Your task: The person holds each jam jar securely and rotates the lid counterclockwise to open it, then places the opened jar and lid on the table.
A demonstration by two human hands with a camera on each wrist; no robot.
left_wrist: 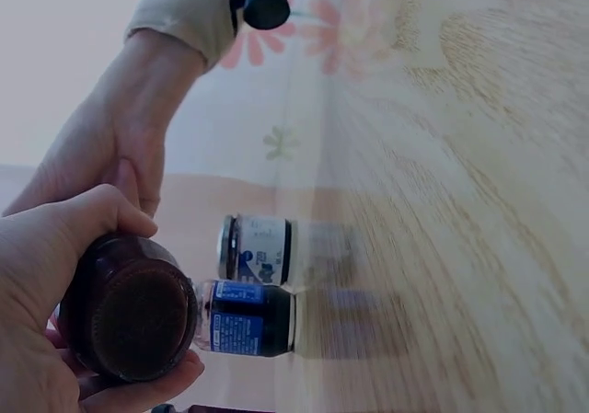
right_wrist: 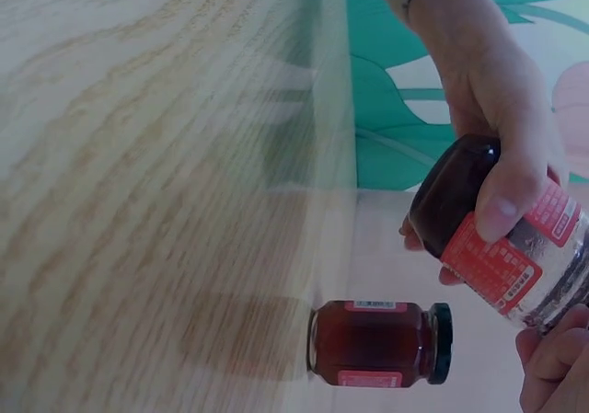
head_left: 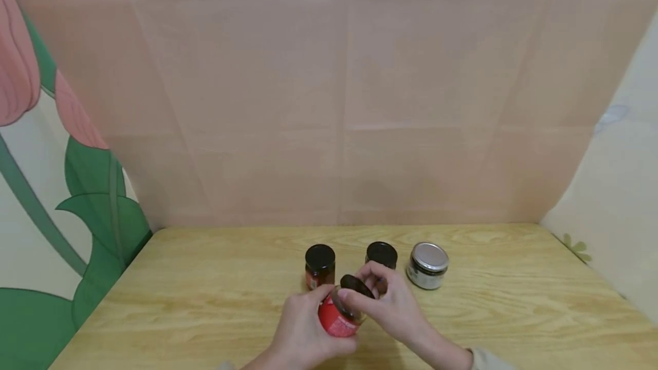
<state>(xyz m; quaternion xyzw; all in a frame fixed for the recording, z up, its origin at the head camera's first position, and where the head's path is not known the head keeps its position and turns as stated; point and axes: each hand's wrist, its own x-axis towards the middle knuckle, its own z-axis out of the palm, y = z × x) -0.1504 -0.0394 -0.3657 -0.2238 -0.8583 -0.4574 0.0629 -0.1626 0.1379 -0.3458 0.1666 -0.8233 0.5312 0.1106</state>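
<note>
My left hand (head_left: 303, 324) grips a glass jar (head_left: 338, 321) with a red label and dark contents, held tilted above the table. In the left wrist view the jar's round base (left_wrist: 138, 326) faces the camera. My right hand (head_left: 393, 304) pinches a dark lid (head_left: 357, 285) at the jar's mouth. The lid stands at an angle to the rim, and fingers partly cover it. In the right wrist view the left thumb presses the red label (right_wrist: 492, 261), while the right fingers (right_wrist: 557, 362) sit at the jar's top end, the lid hidden there.
A black-lidded jar (head_left: 320, 264) of dark red contents stands behind the left hand. Beyond the right hand is another black-lidded jar (head_left: 381, 253) with a blue label, partly hidden. To its right stands a silver-lidded jar (head_left: 428, 265). All rest on the wooden table (head_left: 216, 284).
</note>
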